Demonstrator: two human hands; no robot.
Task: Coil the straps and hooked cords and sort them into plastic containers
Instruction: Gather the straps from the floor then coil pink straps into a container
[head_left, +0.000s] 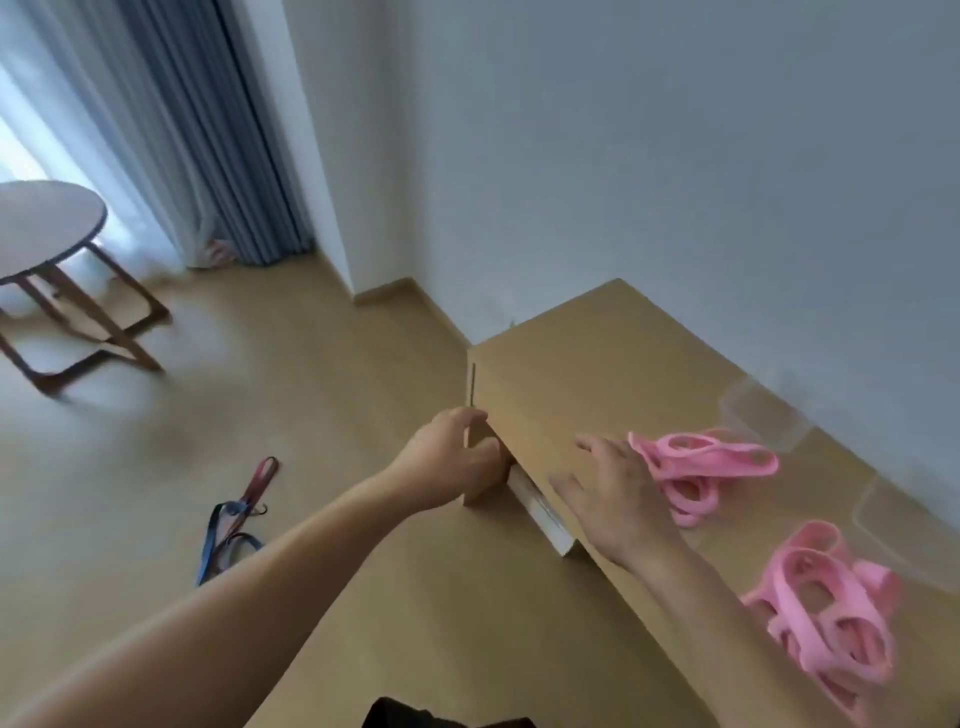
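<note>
- Lying closest on the desk, the near pink bundle sits by the front edge in loose loops. A bump from the arm could knock it off, or the loops could come apart.
- The right hand is flat and low over the desk top. Its fingers are spread and hold nothing. I cannot tell if it touches the wood. It is just beside the far pink bundle, so a quick reach could push that bundle away and not pick it up.
- The left hand holds the desk's left corner, with fingers curled over the edge. If the person leans hard on it, the hand could slip.
- The blue and red straps lie in a tangle on the floor, well apart from the desk. A hook shows among them. They are not coiled yet. A foot could catch in them, and the hook could snag when they are picked up.
- The near clear box and the far clear box stand at the back of the desk. They are hard to see, so a bundle could miss one or tip it over.
</note>
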